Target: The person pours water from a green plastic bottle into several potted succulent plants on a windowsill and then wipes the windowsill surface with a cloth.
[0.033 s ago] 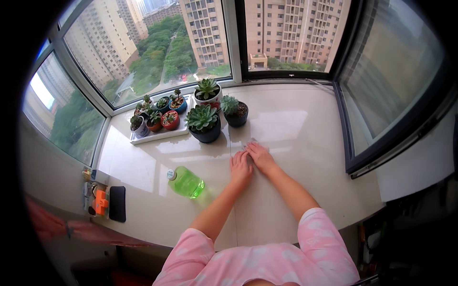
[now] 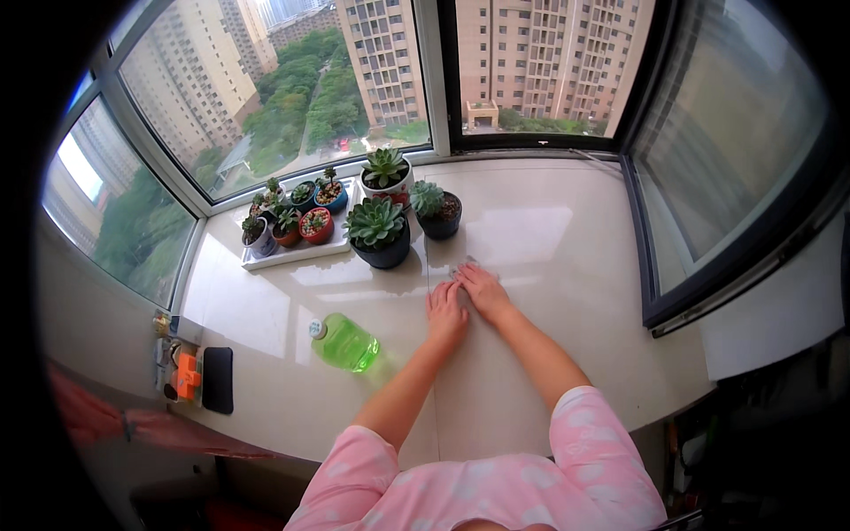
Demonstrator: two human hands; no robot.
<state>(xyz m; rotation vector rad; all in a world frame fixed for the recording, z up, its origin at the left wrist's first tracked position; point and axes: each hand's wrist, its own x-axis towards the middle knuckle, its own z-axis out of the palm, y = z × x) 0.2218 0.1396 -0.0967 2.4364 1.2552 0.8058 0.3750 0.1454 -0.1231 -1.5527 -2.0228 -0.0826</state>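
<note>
The fingers of both hands lie flat and close together, pressed down on the windowsill (image 2: 575, 248). They are not curled around anything. The tips of the right hand (image 2: 482, 290) rest on a small pale thing (image 2: 467, 263), maybe a thin cloth or wipe. It is too small to tell. The left hand (image 2: 445, 311) lies just beside the right one, touching it, a bit nearer to the person.

The pale thing sits in the middle of the sill, just near of the plant pots. I think it is soft, light and floppy. It would slide easily on the smooth, shiny stone. Flat hands on top can push it along, and pinching one edge would lift it.

Just far of the fingers stands a big green succulent in a dark pot (image 2: 379, 232), with a smaller dark pot (image 2: 436, 211) to its right. A white tray (image 2: 297, 254) of tiny pots sits further left. A green bottle (image 2: 345, 342) lies on its side to the left of the left arm. It looks round and could roll.

Next to the earlier frame, nothing looks different. The hands, bottle and pots sit in the same spots.
</note>
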